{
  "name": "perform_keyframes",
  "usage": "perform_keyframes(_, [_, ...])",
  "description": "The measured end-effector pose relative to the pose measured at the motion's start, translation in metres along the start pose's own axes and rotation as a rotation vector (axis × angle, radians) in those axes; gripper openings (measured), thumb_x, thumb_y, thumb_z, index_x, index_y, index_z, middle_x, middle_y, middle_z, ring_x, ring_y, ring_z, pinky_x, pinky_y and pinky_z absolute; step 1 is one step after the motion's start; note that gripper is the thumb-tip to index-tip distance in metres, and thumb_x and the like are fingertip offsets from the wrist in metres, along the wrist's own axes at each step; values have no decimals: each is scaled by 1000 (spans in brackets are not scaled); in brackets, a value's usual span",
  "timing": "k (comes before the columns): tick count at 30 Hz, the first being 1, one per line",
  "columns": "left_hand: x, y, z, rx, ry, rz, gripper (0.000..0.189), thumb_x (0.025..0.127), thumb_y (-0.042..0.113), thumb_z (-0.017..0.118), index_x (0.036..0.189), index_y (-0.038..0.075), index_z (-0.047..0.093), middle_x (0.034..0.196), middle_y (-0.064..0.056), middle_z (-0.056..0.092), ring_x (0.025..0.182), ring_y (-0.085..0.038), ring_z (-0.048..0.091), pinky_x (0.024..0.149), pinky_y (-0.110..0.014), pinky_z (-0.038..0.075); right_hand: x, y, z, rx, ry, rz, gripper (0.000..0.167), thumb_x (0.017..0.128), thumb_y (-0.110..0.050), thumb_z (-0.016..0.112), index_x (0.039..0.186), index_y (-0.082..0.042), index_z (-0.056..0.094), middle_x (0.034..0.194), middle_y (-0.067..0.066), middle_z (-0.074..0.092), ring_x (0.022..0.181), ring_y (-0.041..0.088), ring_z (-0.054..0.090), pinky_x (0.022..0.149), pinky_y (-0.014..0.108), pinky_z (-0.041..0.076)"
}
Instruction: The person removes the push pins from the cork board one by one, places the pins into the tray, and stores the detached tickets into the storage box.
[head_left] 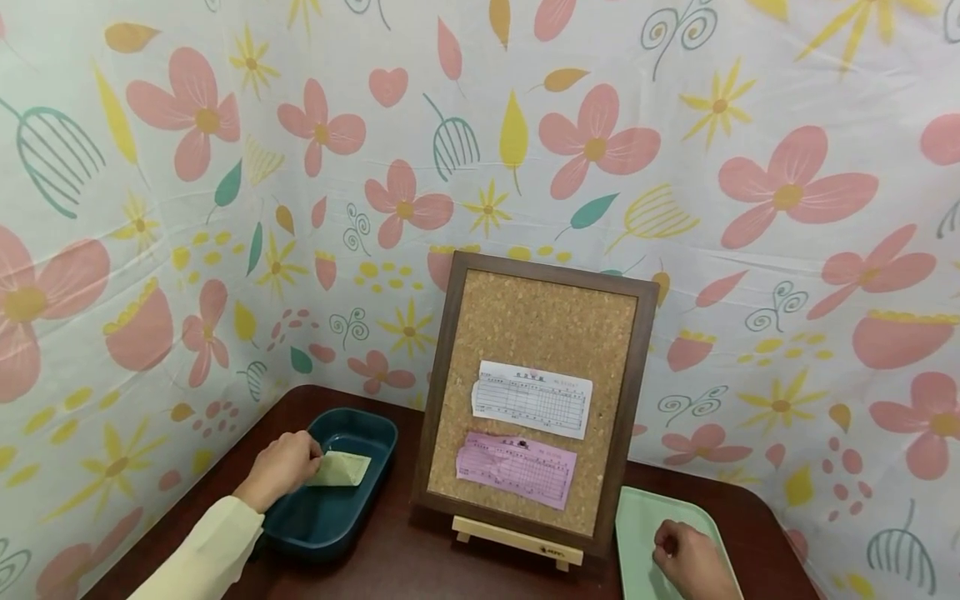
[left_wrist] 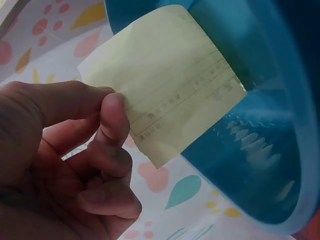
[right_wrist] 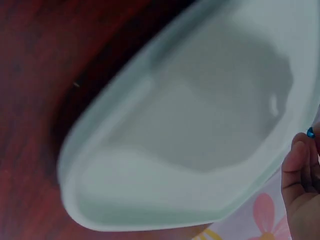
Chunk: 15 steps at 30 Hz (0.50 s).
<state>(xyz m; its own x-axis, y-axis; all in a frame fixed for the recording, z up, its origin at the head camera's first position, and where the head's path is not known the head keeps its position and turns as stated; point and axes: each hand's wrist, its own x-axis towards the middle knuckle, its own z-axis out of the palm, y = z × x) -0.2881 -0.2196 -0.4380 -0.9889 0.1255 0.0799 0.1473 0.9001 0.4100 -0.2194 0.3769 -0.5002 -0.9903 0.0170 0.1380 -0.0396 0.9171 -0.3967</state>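
Well, the person's left hand has a pale yellow paper slip pinched between thumb and forefinger, held at the deep blue tray on the left of the table. From the head view the slip is just a tilted pale patch against the tray's inside; the left wrist view brings out ruled lines and small printed characters near its lower edge, with the other fingers curled in below. Whether the paper touches the tray, I can't tell.

The right hand is over the light green tray on the other side, thumb and fingertips drawn together. The head view hides what they grasp, yet the right wrist view catches a small shiny blue piece pinched at the tips, too small to name. That same view shows a broad soft shadow across the tray's floor.

Between the trays, a cork board in a dark wooden frame leans on a light-wood easel; only the head view takes it in. On the cork sit two printed forms, a white form above a pink form. A cream sleeve covers the left arm, and flower-printed cloth hangs behind everything.
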Motion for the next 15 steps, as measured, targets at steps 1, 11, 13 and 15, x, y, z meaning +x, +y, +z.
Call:
perform_keyframes(1, [0,0,0,-2,9,-3,19,87,10,64,68,11,67,58,-1,49,51,-16,45,48,-30,37,-1,1,2,5,-16,13,15,71,-2,67,70,-12,55,64,-3,48,57,13,44,54,31,38])
perform_keyframes(11, [5,0,-1,-19,156,5,16,86,8,64,98,1,73,94,-14,67,60,-16,55,54,-36,48,-9,10,11,0,-2,28,19,70,-1,67,68,-14,53,61,-5,47,54,10,43,53,29,38])
perform_keyframes(13, [4,-1,1,-10,125,2,15,85,8,65,97,1,73,92,-13,67,60,-16,55,55,-36,48,-10,10,13,1,-5,33,20,70,-1,67,67,-14,53,60,-5,47,54,10,43,53,29,38])
perform_keyframes(15, [3,-2,3,6,69,-2,13,85,8,66,94,2,73,86,-10,66,60,-16,53,54,-36,47,-11,11,13,-1,-9,34,20,71,-1,68,67,-14,53,60,-5,47,54,10,42,53,29,38])
